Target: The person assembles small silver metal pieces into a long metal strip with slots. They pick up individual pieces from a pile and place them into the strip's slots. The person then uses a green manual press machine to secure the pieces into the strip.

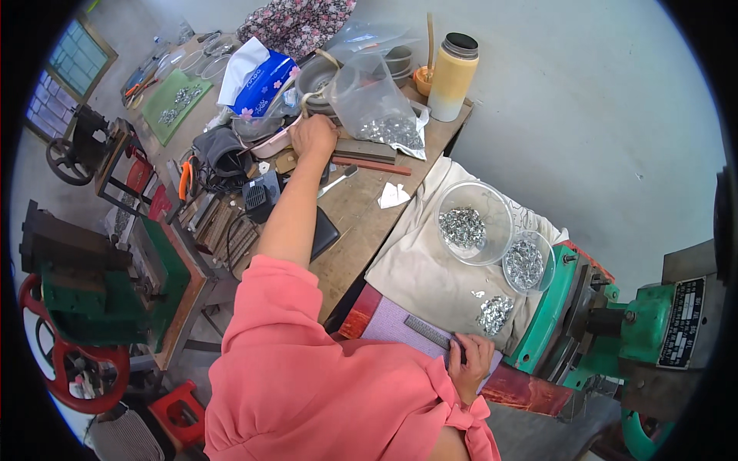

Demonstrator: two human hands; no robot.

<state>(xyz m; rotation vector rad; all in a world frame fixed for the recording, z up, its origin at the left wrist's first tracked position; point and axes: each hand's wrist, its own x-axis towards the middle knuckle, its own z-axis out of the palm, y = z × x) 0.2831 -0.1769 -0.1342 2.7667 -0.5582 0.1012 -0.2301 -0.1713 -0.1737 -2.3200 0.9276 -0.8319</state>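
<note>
My left hand (314, 137) reaches across the wooden bench, fingers bent down beside a pink-rimmed tray (275, 144) and a grey bowl (314, 77). Its fingertips are mostly hidden, and I cannot make out what they grip. Low on the right, my right hand (470, 365) curls its fingers round one end of a narrow dark grey ribbed strip (427, 330) on a lilac mat (390, 324). Just beyond it, a pile of small shiny metal pieces (494, 315) lies on a beige cloth (415, 257). Two clear round tubs (492, 192) (550, 265) hold similar pieces.
A green press machine (646, 323) stands at the right, another (100, 300) at the left. The bench (354, 223) carries a clear bag of metal pieces (384, 115), a yellow flask (452, 81), a blue tissue pack (265, 83), a toothbrush (338, 180) and orange-handled pliers (185, 178).
</note>
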